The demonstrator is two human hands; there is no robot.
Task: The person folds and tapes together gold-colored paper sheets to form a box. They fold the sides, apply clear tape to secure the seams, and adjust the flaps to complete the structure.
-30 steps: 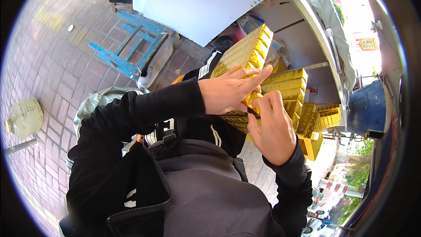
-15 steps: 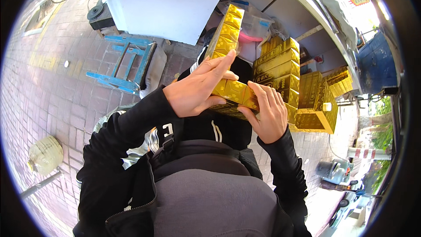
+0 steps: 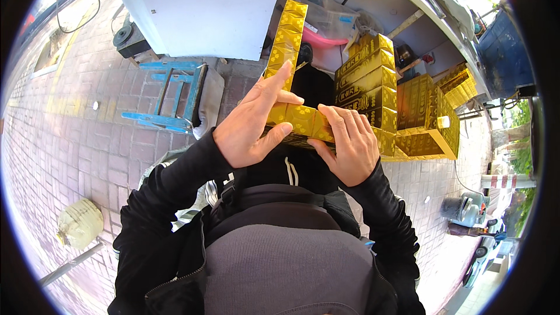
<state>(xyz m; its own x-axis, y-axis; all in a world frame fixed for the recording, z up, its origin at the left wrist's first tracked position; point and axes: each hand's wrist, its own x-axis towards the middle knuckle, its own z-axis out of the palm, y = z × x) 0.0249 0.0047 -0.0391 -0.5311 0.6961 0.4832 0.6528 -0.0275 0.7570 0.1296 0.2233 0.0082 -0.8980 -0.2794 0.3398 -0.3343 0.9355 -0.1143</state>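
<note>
Small gold cartons with a shiny patterned surface stand in rows around my lap. One narrow row of cartons (image 3: 287,41) runs away from me on the left; a short near row of gold cartons (image 3: 301,119) lies between my hands. My right hand (image 3: 351,144) grips the right end of that near row, fingers on top and thumb on the side facing me. My left hand (image 3: 252,118) is at its left end, fingers stretched across the corner and thumb spread apart. To the right stands a larger block of gold cartons (image 3: 367,76) with dark lettering.
Further right are a gold box (image 3: 431,140) with a white cap-like piece and more gold cartons (image 3: 458,87). A blue stool frame (image 3: 166,96) lies on the brick paving at left, near a white panel (image 3: 204,11). A plastic jug (image 3: 80,223) sits lower left; a blue bin (image 3: 506,70) is far right.
The view has shifted slightly. My left thumb has lifted away from the carton's near edge, and its fingers stay stretched. The right hand keeps its grip on the near row.
</note>
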